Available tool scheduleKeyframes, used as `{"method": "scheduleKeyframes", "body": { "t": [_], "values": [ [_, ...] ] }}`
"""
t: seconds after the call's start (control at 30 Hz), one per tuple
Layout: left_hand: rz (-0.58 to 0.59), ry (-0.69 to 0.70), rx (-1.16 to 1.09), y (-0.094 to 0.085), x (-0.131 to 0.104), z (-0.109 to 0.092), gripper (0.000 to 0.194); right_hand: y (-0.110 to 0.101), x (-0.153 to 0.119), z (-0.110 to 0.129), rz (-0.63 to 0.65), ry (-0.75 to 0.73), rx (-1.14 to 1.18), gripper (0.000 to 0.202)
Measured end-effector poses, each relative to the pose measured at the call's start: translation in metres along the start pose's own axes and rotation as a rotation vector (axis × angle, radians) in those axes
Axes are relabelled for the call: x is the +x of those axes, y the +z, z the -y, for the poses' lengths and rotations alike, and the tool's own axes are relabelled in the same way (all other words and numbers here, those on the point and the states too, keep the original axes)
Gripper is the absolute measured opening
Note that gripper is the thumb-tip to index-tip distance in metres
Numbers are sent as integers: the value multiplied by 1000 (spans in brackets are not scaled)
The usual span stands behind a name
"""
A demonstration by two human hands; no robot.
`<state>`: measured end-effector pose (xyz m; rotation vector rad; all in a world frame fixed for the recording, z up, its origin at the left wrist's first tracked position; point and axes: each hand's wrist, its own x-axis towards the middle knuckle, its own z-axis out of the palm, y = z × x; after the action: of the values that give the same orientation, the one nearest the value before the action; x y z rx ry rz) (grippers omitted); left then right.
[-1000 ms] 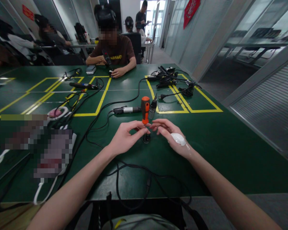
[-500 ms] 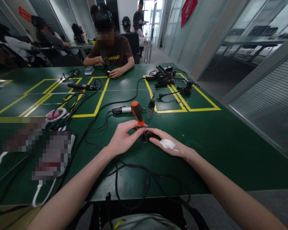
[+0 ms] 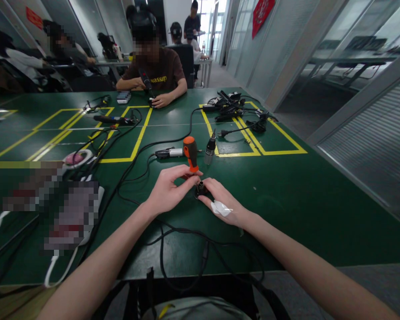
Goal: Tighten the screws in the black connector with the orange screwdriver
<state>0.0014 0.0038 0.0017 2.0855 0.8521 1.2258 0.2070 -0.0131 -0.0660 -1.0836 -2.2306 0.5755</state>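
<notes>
My left hand (image 3: 169, 189) pinches the thin shaft of a screwdriver, just under its orange and dark grey handle (image 3: 190, 154). The screwdriver stands nearly upright with its handle on top; its tip is hidden. A small black round part with a metal-ringed post (image 3: 200, 187) rests on the table below the fingers. My right hand (image 3: 224, 201), with a white dressing taped on it, has its thumb and fingers closed around that part from the right. Behind the hands lies a silver and black electric screwdriver (image 3: 170, 153). Close to it, a black-topped driver piece (image 3: 210, 149) stands upright, bit upward.
A pile of black corded tools (image 3: 228, 106) lies at the back right, near a plug (image 3: 224, 133). Black cables (image 3: 203, 242) loop before me. Blurred phone-like devices (image 3: 75, 218) and a tape roll (image 3: 78, 159) are left. A co-worker (image 3: 163, 73) sits opposite, holding a tool.
My right hand has moved left and closed around the small black part. My left hand and the screwdriver have shifted slightly, uncovering the top of the part's post.
</notes>
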Motion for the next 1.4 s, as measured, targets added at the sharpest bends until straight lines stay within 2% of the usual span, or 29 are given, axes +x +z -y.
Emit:
{"method": "scheduleKeyframes", "body": {
  "t": [0.13, 0.33, 0.7, 0.97, 1.23, 1.4],
  "values": [
    [-9, -20, 20, -1, 0, 2, 12, 5, 1, 3, -34, 21, -20, 18],
    [7, -54, -2, -1, -2, 6, 15, -2, -1, -3, 16, -69, 32, 28],
    [62, -7, 70, -5, 1, 1, 14, -2, 0, -7, 6, -24, 59, 24],
    [35, -46, 14, -6, 2, 3, 14, -3, 1, -7, 10, -2, 59, 22],
    [57, -24, 68, -6, 1, 2, 15, -2, 1, -8, 9, -3, 44, 22],
    [79, 78, 154, -6, 0, 0, 14, -3, 1, -7, 3, -33, 56, 23]
  ]
}}
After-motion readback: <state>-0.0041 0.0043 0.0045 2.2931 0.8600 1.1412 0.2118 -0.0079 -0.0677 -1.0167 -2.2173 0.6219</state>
